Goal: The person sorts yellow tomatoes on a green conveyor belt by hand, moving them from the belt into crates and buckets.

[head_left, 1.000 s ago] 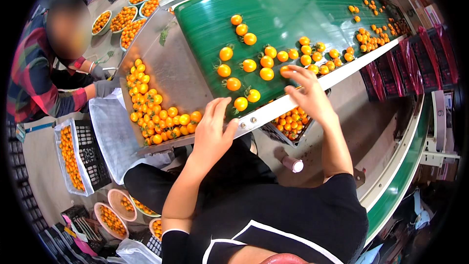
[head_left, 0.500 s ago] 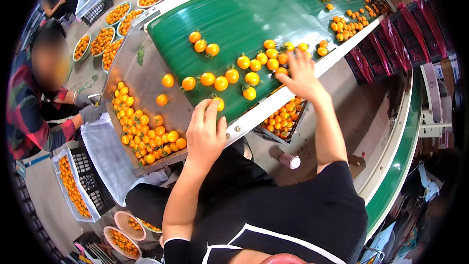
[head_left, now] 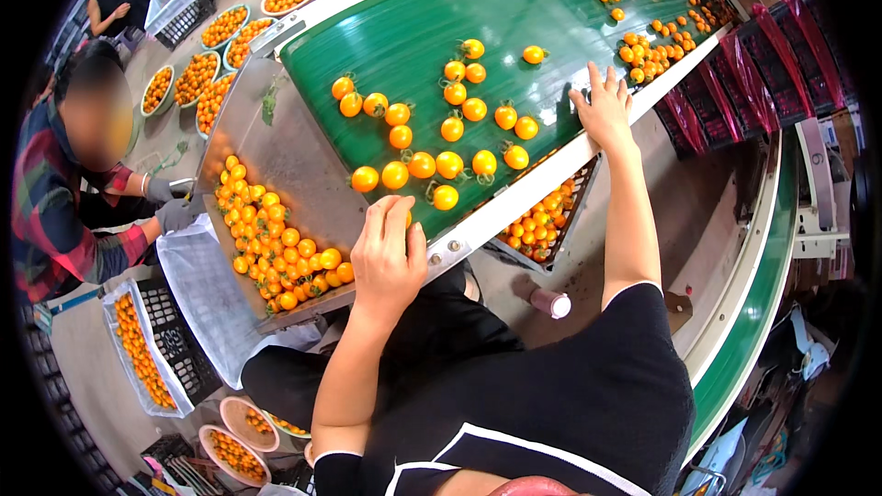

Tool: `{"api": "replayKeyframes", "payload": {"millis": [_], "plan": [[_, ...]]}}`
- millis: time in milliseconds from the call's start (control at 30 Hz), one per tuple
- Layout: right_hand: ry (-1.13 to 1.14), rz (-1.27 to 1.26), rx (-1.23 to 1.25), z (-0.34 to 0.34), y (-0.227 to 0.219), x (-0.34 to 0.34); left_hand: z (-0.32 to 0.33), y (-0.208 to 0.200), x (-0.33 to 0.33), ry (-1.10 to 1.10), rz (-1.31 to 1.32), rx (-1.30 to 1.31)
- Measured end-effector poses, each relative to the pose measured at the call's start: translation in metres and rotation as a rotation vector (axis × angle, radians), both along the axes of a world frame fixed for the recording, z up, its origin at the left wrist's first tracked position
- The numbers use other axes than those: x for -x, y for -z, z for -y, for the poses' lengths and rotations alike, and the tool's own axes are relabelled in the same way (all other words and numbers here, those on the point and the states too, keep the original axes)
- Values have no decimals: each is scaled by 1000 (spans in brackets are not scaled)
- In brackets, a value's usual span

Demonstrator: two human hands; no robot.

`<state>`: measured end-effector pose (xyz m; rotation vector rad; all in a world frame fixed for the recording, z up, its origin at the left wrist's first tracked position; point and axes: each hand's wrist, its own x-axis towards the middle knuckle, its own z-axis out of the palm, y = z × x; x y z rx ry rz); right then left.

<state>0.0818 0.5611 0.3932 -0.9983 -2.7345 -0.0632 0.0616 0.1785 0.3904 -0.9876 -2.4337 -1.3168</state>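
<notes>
My left hand [head_left: 390, 253] is at the near corner of the green conveyor belt [head_left: 386, 37], fingers curled downward. A sliver of an orange cherry tomato [head_left: 409, 218] shows between its index finger and thumb; the fingertips are mostly hidden. Over the belt's near side, my right hand [head_left: 604, 112] reaches out with fingers spread and nothing in them. Just beyond it lies a cluster of cherry tomatoes [head_left: 646, 57]. Loose cherry tomatoes with green stems, such as one beside the left hand [head_left: 445, 197], are scattered between my hands.
A metal chute [head_left: 303, 138] at the belt's left end holds a heap of cherry tomatoes [head_left: 276, 239]. Across it sits a gloved co-worker [head_left: 64, 193]. Under the belt's white rail [head_left: 524, 193] stands a filled crate [head_left: 542, 225]. Tomato-filled basins [head_left: 197, 78] stand far left.
My right hand has moved right along the belt, away from the tomatoes it was among. Those tomatoes have spread out and shifted left. My left hand has barely moved.
</notes>
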Motion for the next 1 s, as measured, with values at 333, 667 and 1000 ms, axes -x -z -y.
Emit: {"api": "replayKeyframes", "payload": {"millis": [333,667,1000], "plan": [[-522,-272,471,54,-30,39,0,0,-1,-2,-67,-17],[-743,-99,741,118,-18,105,0,3,0,-13,-81,-43],[-694,-290,1224,127,-31,42,1,2,0,-27,-105,-36]]}}
